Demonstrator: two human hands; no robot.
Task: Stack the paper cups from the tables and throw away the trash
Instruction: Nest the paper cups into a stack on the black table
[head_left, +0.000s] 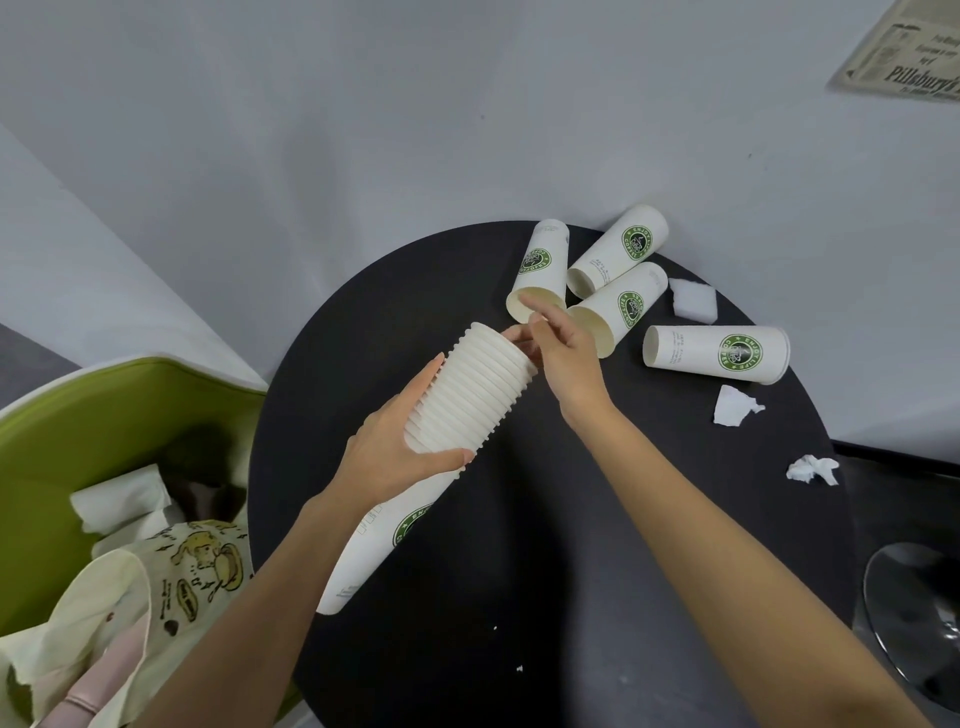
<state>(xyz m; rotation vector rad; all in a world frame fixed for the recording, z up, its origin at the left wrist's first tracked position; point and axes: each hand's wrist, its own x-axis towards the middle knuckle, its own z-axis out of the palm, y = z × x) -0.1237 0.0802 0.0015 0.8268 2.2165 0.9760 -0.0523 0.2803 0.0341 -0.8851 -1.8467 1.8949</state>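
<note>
Left hand (395, 454) grasps the stack of cups (478, 384) around its ribbed band of nested rims, thumb underneath, fingers over the top; the stack is tilted above the round black table (571, 545), mouth up and away from me, base down toward my left forearm. Right hand (563, 353) is at the stack's mouth, forefinger stretched out past it toward the nearest loose cup; I cannot tell whether the other fingers pinch the top rim or only touch it. Four loose cups lie on their sides at the far side of the table; first cup (540, 270) has its mouth toward me, inside showing only bare beige wall; second cup (618, 249) lies just right of it; third cup (618, 306) lies just beside the second, mouth toward my right hand, bare wall inside; fourth cup (717, 353) lies apart to the right, mouth facing left. Trash on the table: a white scrap (693, 299) beside the third cup; a crumpled tissue (735, 408) below the fourth cup; another crumpled tissue (813, 467) at the right edge; small white crumbs (519, 669) near me. Left of the table stands a green tub (130, 395), bin or seat I cannot tell; in it a printed cloth bag (197, 571) and a white wad of paper (122, 501).
</note>
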